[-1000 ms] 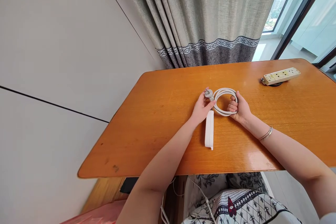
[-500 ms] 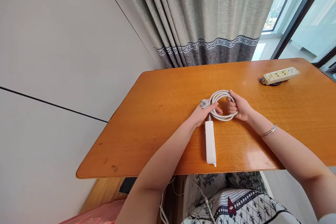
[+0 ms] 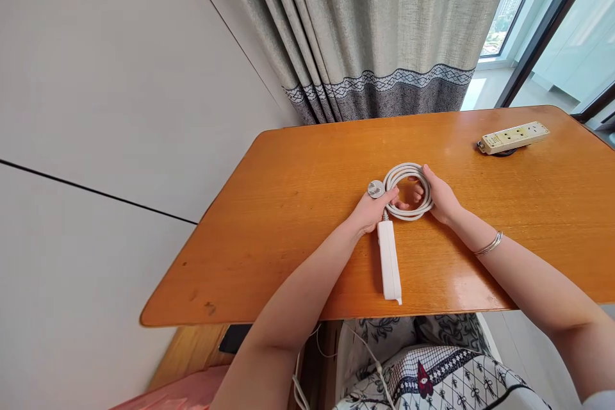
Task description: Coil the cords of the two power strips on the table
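A white power cord (image 3: 407, 216) is wound into a round coil of several loops above the table. My left hand (image 3: 372, 210) grips the coil's left side, its thumb lying over the loops. Beside that thumb the cord's round white plug (image 3: 375, 189) sticks out, pins showing. From the coil's lower left hangs a long white power strip (image 3: 389, 262), pointing toward the table's front edge. My right hand (image 3: 439, 195) is closed round the coil's right side, fingers curled through the middle and partly hidden behind the loops.
The wooden table (image 3: 269, 224) fills the middle of the view. A second, yellowed power strip (image 3: 515, 137) lies at its back right, dark cord beneath. Beyond the far edge hangs a grey curtain (image 3: 384, 25); a white wall (image 3: 96, 109) stands at the left.
The coil has shifted slightly and looks rounder. The plug has turned and the hanging power strip has swung a little right. My right hand's fingers have moved further behind the loops.
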`<state>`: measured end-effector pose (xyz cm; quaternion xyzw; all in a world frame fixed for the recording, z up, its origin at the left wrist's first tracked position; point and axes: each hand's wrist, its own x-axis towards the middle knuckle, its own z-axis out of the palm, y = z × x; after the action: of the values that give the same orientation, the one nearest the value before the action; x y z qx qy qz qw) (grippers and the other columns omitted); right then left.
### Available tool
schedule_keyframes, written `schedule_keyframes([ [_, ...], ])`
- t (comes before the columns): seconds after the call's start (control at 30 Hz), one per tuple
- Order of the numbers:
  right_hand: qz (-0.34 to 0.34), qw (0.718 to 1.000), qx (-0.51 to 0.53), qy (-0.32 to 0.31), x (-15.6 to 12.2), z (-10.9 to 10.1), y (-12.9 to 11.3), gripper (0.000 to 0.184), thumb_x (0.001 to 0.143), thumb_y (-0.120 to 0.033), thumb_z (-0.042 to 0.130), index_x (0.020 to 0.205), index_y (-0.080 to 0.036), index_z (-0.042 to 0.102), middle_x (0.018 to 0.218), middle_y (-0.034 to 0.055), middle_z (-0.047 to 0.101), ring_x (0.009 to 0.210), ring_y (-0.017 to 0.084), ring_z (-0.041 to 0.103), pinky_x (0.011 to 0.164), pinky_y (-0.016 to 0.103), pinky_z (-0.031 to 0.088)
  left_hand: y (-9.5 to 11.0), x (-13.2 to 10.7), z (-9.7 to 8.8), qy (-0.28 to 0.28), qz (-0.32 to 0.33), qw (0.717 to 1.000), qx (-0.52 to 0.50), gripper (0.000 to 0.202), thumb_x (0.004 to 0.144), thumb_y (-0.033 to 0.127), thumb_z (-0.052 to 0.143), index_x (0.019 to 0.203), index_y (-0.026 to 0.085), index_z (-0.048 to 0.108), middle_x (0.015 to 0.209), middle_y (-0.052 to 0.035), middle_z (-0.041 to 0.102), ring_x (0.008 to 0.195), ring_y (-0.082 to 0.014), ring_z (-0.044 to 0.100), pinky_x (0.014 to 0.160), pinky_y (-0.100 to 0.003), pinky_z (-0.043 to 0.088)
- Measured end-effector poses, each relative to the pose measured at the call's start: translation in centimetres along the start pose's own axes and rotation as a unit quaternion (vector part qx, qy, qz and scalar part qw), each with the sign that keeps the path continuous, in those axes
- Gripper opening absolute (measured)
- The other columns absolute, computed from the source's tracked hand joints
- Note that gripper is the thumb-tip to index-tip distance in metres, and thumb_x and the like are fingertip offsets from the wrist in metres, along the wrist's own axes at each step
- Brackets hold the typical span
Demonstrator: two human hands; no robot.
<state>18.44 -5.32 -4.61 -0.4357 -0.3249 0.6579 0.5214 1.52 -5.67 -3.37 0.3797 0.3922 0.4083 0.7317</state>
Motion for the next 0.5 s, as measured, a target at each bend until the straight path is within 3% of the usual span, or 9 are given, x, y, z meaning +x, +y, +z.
schedule_keyframes([
  [0.1, -0.154, 0.976, -0.12, 0.095, 0.2, -0.4, 0.9, 0.05, 0.08, -0.07, 0.065, 0.093, -0.022, 0.059, 0.089, 0.0029, 0.065, 0.082, 0.018, 0.063, 0.075, 0.031, 0.055, 0.1, 0.0, 0.1, 0.001, 0.007, 1.0, -0.009, 0.04, 0.072, 0.032, 0.087, 0.057, 0.015, 0.053, 0.053, 0.0044, 0.051, 0.056, -0.0121, 0.063, 0.071, -0.03, 0.057],
  [0.13, -0.218, 0.952, -0.179, 0.119, 0.2, -0.6, 1.1, 0.048, 0.083, -0.066, 0.064, 0.101, -0.022, 0.06, 0.103, 0.0063, 0.066, 0.096, 0.02, 0.063, 0.087, 0.035, 0.054, 0.3, 0.1, 0.0, 0.006, 0.009, 1.0, -0.016, 0.042, 0.074, 0.031, 0.085, 0.055, 0.016, 0.051, 0.052, 0.0044, 0.05, 0.055, -0.0111, 0.061, 0.074, -0.031, 0.058],
  [0.2, -0.34, 0.876, -0.318, 0.125, -0.3, -0.8, 1.2, 0.046, 0.089, -0.054, 0.062, 0.12, -0.021, 0.058, 0.128, 0.0135, 0.059, 0.121, 0.026, 0.056, 0.106, 0.045, 0.046, 0.6, 0.2, -0.1, 0.025, 0.015, 0.999, -0.041, 0.042, 0.077, 0.028, 0.083, 0.056, 0.016, 0.05, 0.051, 0.0054, 0.048, 0.053, -0.0094, 0.057, 0.076, -0.033, 0.058],
  [0.27, -0.43, 0.779, -0.451, 0.066, -1.0, -0.8, 1.0, 0.041, 0.093, -0.04, 0.058, 0.129, -0.021, 0.057, 0.139, 0.0164, 0.054, 0.135, 0.03, 0.048, 0.114, 0.051, 0.038, 1.0, 0.4, -0.2, 0.051, 0.017, 0.996, -0.068, 0.04, 0.078, 0.025, 0.082, 0.058, 0.016, 0.049, 0.052, 0.006, 0.048, 0.051, -0.0083, 0.054, 0.071, -0.031, 0.056],
  [0.37, -0.485, 0.644, -0.587, -0.081, -1.8, -0.5, 0.9, 0.039, 0.094, -0.018, 0.05, 0.13, -0.027, 0.061, 0.137, 0.0099, 0.061, 0.141, 0.028, 0.044, 0.12, 0.053, 0.029, 1.5, 0.8, -0.5, 0.086, 0.015, 0.992, -0.095, 0.037, 0.079, 0.022, 0.08, 0.06, 0.017, 0.049, 0.053, 0.0059, 0.048, 0.052, -0.0077, 0.051, 0.06, -0.024, 0.05],
  [0.43, -0.485, 0.585, -0.635, -0.138, -1.9, -0.4, 1.1, 0.047, 0.091, -0.012, 0.048, 0.134, -0.028, 0.06, 0.139, 0.0078, 0.062, 0.146, 0.027, 0.041, 0.124, 0.056, 0.023, 1.7, 1.0, -0.6, 0.105, 0.01, 0.987, -0.118, 0.033, 0.081, 0.018, 0.076, 0.062, 0.017, 0.05, 0.053, 0.0057, 0.048, 0.052, -0.0075, 0.051, 0.057, -0.022, 0.046],
  [0.5, -0.481, 0.555, -0.663, -0.147, -1.8, -0.3, 1.4, 0.052, 0.09, -0.017, 0.052, 0.142, -0.023, 0.055, 0.149, 0.0112, 0.055, 0.15, 0.03, 0.033, 0.125, 0.06, 0.018, 1.8, 1.3, -0.7, 0.127, -0.001, 0.979, -0.157, 0.029, 0.084, 0.013, 0.071, 0.063, 0.016, 0.051, 0.052, 0.0052, 0.048, 0.052, -0.0071, 0.05, 0.056, -0.02, 0.045],
])
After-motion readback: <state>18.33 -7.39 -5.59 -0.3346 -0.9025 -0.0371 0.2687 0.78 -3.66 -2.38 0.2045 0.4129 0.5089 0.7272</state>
